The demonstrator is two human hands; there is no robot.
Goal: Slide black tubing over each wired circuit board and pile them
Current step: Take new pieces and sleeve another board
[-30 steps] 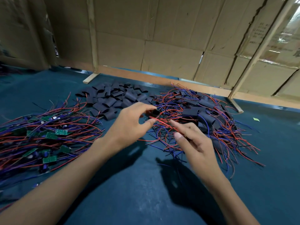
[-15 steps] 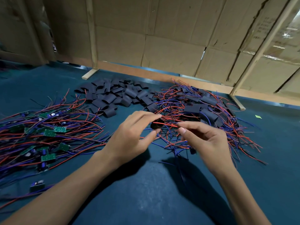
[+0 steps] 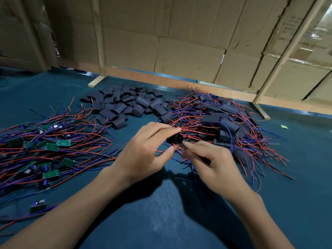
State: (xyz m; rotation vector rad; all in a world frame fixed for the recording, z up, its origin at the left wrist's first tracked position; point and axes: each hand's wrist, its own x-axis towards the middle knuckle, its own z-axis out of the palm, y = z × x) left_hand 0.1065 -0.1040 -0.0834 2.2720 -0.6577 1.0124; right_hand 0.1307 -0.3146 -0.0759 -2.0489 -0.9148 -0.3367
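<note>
My left hand [image 3: 147, 151] pinches a short piece of black tubing [image 3: 175, 138] between thumb and forefinger, its open end facing right. My right hand [image 3: 212, 162] pinches red and blue wires at that open end; the board they belong to is hidden in my fingers. On the left lies a heap of bare green circuit boards with red and blue wires [image 3: 48, 148]. A pile of loose black tubing pieces [image 3: 125, 106] sits behind my hands. To the right is a pile of boards sleeved in black tubing [image 3: 222, 123].
Everything rests on a dark teal table [image 3: 161, 221]. Cardboard boxes [image 3: 179, 42] and wooden slats [image 3: 98, 40] wall off the back edge. A small green scrap [image 3: 284, 126] lies at the far right.
Both hands drew closer together and nearer to me. The right hand's fingertips moved up to the mouth of the tubing held in the left hand, with the wires now at its opening.
</note>
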